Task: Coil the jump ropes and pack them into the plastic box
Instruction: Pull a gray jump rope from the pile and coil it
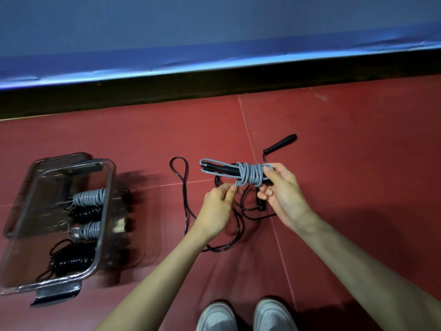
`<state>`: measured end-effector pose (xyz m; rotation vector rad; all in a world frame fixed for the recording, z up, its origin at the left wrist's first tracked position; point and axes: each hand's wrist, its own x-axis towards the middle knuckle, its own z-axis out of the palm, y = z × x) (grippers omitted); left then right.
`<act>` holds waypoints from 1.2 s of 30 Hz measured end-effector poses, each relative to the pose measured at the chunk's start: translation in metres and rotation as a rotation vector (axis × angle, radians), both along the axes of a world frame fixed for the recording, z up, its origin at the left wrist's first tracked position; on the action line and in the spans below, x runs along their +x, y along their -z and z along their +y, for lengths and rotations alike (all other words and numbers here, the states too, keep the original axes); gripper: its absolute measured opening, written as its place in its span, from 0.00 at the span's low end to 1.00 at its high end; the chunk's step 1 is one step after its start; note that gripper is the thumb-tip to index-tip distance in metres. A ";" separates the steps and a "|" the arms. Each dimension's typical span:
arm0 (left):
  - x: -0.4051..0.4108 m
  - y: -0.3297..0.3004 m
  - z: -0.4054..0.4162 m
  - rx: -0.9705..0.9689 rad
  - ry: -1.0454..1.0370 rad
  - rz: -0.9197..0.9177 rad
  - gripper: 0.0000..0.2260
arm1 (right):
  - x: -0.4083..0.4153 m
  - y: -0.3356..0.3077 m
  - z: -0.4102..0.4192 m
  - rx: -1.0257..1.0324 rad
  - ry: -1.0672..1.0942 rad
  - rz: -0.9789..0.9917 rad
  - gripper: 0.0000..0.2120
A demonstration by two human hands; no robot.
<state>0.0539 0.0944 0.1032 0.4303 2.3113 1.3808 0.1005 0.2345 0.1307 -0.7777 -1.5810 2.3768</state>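
A grey jump rope is wound in several turns round its black handles and held above the red floor. My right hand grips the right end of that bundle. My left hand pinches the loose grey end just under the coils. Below my hands a black jump rope lies uncoiled on the floor, one handle pointing to the far right. The clear plastic box stands open at the left, holding several coiled grey and black ropes.
The box's clear lid lies under or behind the box at its far left. A dark baseboard and blue padded wall run across the back. My two grey shoes are at the bottom edge.
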 end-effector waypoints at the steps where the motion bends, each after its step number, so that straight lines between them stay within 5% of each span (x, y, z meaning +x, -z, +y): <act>1: 0.000 0.000 -0.001 -0.006 -0.004 0.003 0.14 | 0.000 0.000 0.000 0.004 -0.005 -0.002 0.07; 10: 0.003 -0.007 -0.002 -0.091 0.052 0.069 0.14 | -0.002 0.004 -0.002 0.013 0.012 0.001 0.06; 19: 0.005 -0.032 0.002 -0.511 0.299 0.418 0.09 | -0.008 0.012 0.008 0.157 0.065 0.016 0.07; 25: -0.001 -0.039 -0.007 -0.724 0.400 0.632 0.08 | -0.007 0.014 0.008 0.386 -0.002 -0.005 0.09; 36: -0.012 -0.056 -0.016 -0.778 0.389 0.715 0.12 | -0.010 0.015 0.013 0.804 -0.229 0.082 0.03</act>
